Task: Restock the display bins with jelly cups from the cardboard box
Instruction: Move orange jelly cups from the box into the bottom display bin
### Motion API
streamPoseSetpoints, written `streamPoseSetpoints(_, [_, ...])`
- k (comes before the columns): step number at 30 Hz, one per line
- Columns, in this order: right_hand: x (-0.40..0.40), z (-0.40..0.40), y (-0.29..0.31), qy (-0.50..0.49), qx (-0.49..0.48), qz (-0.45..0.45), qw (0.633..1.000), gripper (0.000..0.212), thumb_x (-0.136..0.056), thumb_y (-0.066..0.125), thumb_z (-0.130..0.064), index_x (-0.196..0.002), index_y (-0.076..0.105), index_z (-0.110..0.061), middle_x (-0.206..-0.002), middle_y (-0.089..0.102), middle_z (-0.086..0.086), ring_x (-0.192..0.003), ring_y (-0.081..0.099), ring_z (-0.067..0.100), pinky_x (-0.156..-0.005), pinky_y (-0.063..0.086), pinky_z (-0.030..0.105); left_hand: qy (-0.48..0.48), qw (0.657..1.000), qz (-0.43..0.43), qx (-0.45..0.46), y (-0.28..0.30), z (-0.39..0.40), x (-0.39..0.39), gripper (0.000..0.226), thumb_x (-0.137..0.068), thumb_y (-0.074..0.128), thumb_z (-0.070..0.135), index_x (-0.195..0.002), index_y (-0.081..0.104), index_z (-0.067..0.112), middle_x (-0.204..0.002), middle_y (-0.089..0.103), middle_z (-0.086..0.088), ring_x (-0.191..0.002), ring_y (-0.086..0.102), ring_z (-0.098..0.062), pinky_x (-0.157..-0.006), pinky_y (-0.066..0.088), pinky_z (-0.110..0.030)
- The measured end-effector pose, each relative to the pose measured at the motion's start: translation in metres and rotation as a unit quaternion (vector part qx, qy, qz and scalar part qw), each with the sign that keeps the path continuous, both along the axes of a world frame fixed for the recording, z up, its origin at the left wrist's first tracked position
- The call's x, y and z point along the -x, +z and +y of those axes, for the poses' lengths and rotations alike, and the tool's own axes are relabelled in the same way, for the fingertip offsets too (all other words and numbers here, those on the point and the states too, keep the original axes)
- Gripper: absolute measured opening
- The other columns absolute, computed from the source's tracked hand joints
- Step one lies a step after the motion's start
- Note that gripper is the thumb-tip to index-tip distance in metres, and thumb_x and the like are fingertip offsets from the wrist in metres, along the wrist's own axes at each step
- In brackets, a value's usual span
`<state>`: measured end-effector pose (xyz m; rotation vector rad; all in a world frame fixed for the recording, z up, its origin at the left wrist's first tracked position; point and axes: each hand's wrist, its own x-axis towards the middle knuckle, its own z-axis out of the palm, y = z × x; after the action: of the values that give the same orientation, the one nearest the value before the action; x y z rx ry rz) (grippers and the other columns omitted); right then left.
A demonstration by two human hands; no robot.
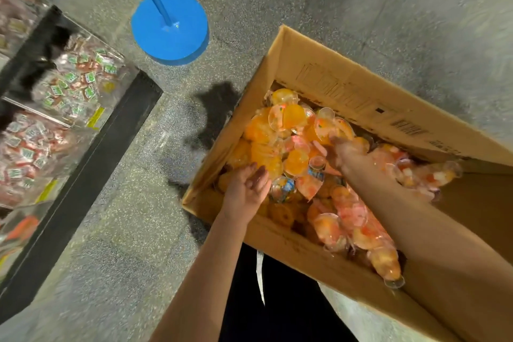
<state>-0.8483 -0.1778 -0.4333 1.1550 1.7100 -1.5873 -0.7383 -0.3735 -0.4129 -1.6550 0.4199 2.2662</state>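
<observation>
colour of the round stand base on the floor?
Solid bright blue, same as its pole. The round base shows clearly in the head view.

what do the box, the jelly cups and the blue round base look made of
Box: corrugated cardboard, matte brown, folded flaps and printed barcode. Jelly cups: clear glossy plastic, probably thin, orange filling showing through. Blue round base: smooth matte painted surface; metal or plastic, cannot tell.

Dim indoor light, soft and blurred throughout

A dark shadow falls on the floor [213, 116] left of the cardboard box [347, 86]. The right hand [342, 151] and the display bins [69, 83] are smeared by motion blur. Wide-angle bending shows at the edges.
</observation>
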Motion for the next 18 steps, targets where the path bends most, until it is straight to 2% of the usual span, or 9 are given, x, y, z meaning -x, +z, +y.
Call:
streamPoseSetpoints(3, [-0.016,-0.015,0.009,-0.028,0.033,-0.022,0.999,0.014,-0.101,0.042,-0.013,-0.104,0.055,-0.008,-0.085,0.066,0.009,-0.047,0.065,0.010,-0.039,0.049,0.020,-0.040,0.999,-0.026,0.018,-0.005,0.001,0.006,0.036,-0.100,0.045,0.028,-0.129,0.052,0.007,-0.132,0.054,-0.014,-0.124,0.051,-0.027,-0.099,0.044,-0.040])
streamPoseSetpoints(4, [-0.024,-0.022,0.018,-0.004,0.052,-0.018,0.998,0.017,-0.100,0.047,-0.014,-0.112,0.055,-0.004,-0.081,0.069,0.010,-0.050,0.067,0.012,-0.040,0.050,0.020,-0.056,0.997,-0.037,0.026,-0.002,0.003,0.008,0.039,-0.099,0.046,0.034,-0.129,0.052,0.009,-0.132,0.054,-0.014,-0.125,0.050,-0.029,-0.097,0.044,-0.042])
streamPoseSetpoints(7, [-0.048,-0.038,0.039,0.215,0.044,0.024,0.975,0.026,-0.093,0.060,-0.026,-0.112,0.061,-0.010,-0.086,0.069,0.004,-0.065,0.069,0.014,-0.057,0.057,0.025,-0.097,0.995,-0.010,0.004,0.008,0.006,0.011,0.054,-0.089,0.055,0.052,-0.127,0.052,0.014,-0.128,0.052,-0.015,-0.123,0.051,-0.034,-0.089,0.049,-0.050])
streamPoseSetpoints(9, [-0.054,-0.050,0.050,0.339,0.039,0.006,0.940,0.031,-0.095,0.050,-0.045,-0.093,0.068,-0.019,-0.077,0.068,-0.005,-0.065,0.063,0.009,-0.056,0.053,0.019,-0.101,0.994,0.031,-0.018,0.016,0.006,0.010,0.062,-0.084,0.058,0.052,-0.127,0.052,0.007,-0.123,0.059,-0.019,-0.108,0.062,-0.033,-0.079,0.054,-0.045])
streamPoseSetpoints(11, [-0.046,-0.055,0.047,0.354,0.036,-0.006,0.934,0.047,-0.099,0.034,-0.050,-0.085,0.070,-0.023,-0.071,0.065,-0.007,-0.060,0.057,0.008,-0.051,0.045,0.016,-0.049,0.998,0.036,-0.014,0.023,0.005,0.011,0.047,-0.089,0.059,0.040,-0.115,0.056,0.001,-0.116,0.061,-0.024,-0.091,0.066,-0.034,-0.075,0.056,-0.042])
streamPoseSetpoints(13, [-0.032,-0.050,0.028,0.327,-0.047,0.027,0.944,0.040,-0.102,0.039,-0.032,-0.083,0.069,-0.016,-0.076,0.064,0.000,-0.069,0.057,0.018,-0.051,0.041,0.017,0.029,1.000,-0.010,-0.002,0.028,0.003,0.014,0.022,-0.090,0.062,0.027,-0.095,0.053,0.008,-0.107,0.057,-0.019,-0.084,0.058,-0.034,-0.089,0.052,-0.044])
streamPoseSetpoints(15, [-0.018,-0.039,-0.001,0.399,-0.200,0.055,0.893,0.023,-0.098,0.045,-0.016,-0.107,0.064,-0.006,-0.106,0.065,0.013,-0.093,0.061,0.031,-0.068,0.047,0.029,0.077,0.996,-0.041,-0.003,0.026,0.000,0.016,0.020,-0.090,0.064,0.024,-0.088,0.049,0.012,-0.100,0.055,-0.013,-0.082,0.053,-0.033,-0.098,0.047,-0.048])
streamPoseSetpoints(16, [-0.014,-0.036,-0.011,0.457,-0.247,0.041,0.854,0.032,-0.097,0.046,-0.017,-0.127,0.055,-0.008,-0.123,0.059,0.017,-0.104,0.060,0.034,-0.077,0.049,0.034,0.083,0.996,-0.045,-0.007,0.024,-0.001,0.016,0.020,-0.090,0.064,0.025,-0.088,0.049,0.011,-0.099,0.055,-0.012,-0.083,0.054,-0.033,-0.099,0.046,-0.048])
streamPoseSetpoints(18, [-0.011,-0.037,-0.028,0.548,-0.279,0.019,0.788,0.049,-0.098,0.047,-0.025,-0.144,0.036,-0.015,-0.134,0.051,0.020,-0.115,0.054,0.036,-0.089,0.048,0.037,0.083,0.995,-0.047,-0.019,0.021,-0.001,0.015,0.019,-0.090,0.063,0.025,-0.092,0.053,0.008,-0.096,0.057,-0.014,-0.083,0.056,-0.033,-0.102,0.044,-0.047])
